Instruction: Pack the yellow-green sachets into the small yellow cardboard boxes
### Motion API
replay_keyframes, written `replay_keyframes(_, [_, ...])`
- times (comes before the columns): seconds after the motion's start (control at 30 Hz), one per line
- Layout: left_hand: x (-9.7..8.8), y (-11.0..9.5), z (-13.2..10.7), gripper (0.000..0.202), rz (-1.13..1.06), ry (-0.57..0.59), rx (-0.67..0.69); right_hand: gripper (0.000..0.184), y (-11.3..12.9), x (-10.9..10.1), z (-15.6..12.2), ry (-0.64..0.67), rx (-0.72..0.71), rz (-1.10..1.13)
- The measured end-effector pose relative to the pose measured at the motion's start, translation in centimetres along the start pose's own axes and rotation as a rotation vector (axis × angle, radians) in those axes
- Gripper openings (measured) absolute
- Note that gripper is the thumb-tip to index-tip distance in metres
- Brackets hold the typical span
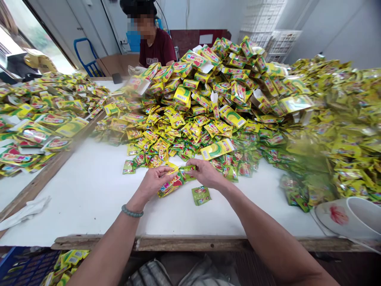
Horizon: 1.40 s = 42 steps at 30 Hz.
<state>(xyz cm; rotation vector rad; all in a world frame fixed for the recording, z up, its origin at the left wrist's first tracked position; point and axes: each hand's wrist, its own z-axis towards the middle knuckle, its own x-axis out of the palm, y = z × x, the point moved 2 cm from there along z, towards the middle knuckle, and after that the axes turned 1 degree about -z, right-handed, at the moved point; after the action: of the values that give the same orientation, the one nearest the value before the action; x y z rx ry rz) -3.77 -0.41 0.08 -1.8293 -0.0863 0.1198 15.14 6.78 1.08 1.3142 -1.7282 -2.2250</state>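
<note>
Holding a small stack (pixel 174 183) of sachets over the counter (pixel 89 190), near its front edge and just short of the big pile (pixel 226 103). Clamped at the left end by the left hand (pixel 154 180), thumb on top and fingers curled beneath. Pinched at the right end by the right hand (pixel 205 172), fingertips closed over the top packet. Both hands shut on the same bundle, close together with only the stack between them.

Just below the right hand, flat on the counter and apart from the rest: one loose sachet (pixel 201 195), green. Just beyond the hands, touching the foot of the pile: a yellow box (pixel 217 149) lying on its side. Further off, at the right edge, a white bowl (pixel 357 216). At the left edge, a crumpled cloth (pixel 26 210). Across the pile, a co-worker (pixel 157 47) in a dark red shirt.

Likely very light, thin and floppy, with glossy film apt to slide packet on packet, so prone to fanning out or slipping from a loose hold. Best taken across the flat faces, thumb above and fingers below, near the ends of the bundle, squeezing enough to keep the edges aligned. Not fragile by the look; no telling the contents.
</note>
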Motion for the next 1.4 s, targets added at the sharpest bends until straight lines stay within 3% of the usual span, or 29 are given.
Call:
replay_keyframes(0.1, [0.0, 0.4, 0.1, 0.039, 0.036, 0.038, 0.024, 0.005, 0.2, 0.1, -0.1, 0.096, 0.017, 0.02])
replay_keyframes(0.23, [0.0, 0.5, 0.2, 0.04, -0.003, 0.019, 0.023, 0.015, -0.2, 0.8, 0.4, -0.07, 0.069, 0.0])
replay_keyframes(0.37, [-1.2, -0.1, 0.5, 0.051, -0.174, -0.149, -0.026, 0.034, -0.6, 1.6, 1.2, -0.313, -0.007, 0.089])
replay_keyframes(0.43, [-2.3, -0.6, 0.7, 0.054, -0.256, -0.284, -0.02, 0.038, -0.6, 2.1, 1.5, -0.35, -0.066, -0.006])
replay_keyframes(0.53, [-3.6, -1.2, 0.8, 0.053, -0.349, -0.463, 0.048, 0.047, 0.0, 3.8, 1.5, -0.17, -0.208, -0.284])
replay_keyframes(0.63, [-4.1, -1.3, 0.9, 0.051, -0.372, -0.552, 0.083, 0.047, 0.7, 5.5, 1.2, 0.058, -0.333, -0.487])
replay_keyframes(0.73, [-3.7, -1.1, 1.0, 0.051, -0.343, -0.521, 0.07, 0.039, 0.9, 5.9, 1.2, 0.116, -0.362, -0.641])
replay_keyframes(0.83, [-3.2, -0.7, 1.0, 0.052, -0.327, -0.461, 0.04, 0.042, 0.3, 4.8, 1.3, 0.029, -0.282, -0.682])
replay_keyframes(0.9, [-2.9, -0.4, 1.0, 0.054, -0.317, -0.427, 0.014, 0.042, -0.5, 3.4, 1.3, -0.11, -0.184, -0.552])
replay_keyframes(1.03, [-2.2, 0.0, 0.9, 0.058, -0.244, -0.311, -0.058, 0.031, -2.2, 0.6, 0.9, -0.297, -0.001, 0.0])
replay_keyframes(1.1, [-1.7, 0.0, 0.7, 0.059, -0.202, -0.252, -0.083, 0.03, -2.5, -0.2, 0.9, -0.302, -0.004, 0.232])
replay_keyframes(1.17, [-1.0, -0.1, 0.5, 0.06, -0.188, -0.204, -0.1, 0.028, -2.2, -0.3, 0.9, -0.298, -0.033, 0.326])
replay_keyframes(1.4, [0.3, -0.4, -0.2, 0.06, -0.208, -0.095, -0.097, 0.015, -1.3, -0.4, 0.7, -0.099, -0.007, 0.132])
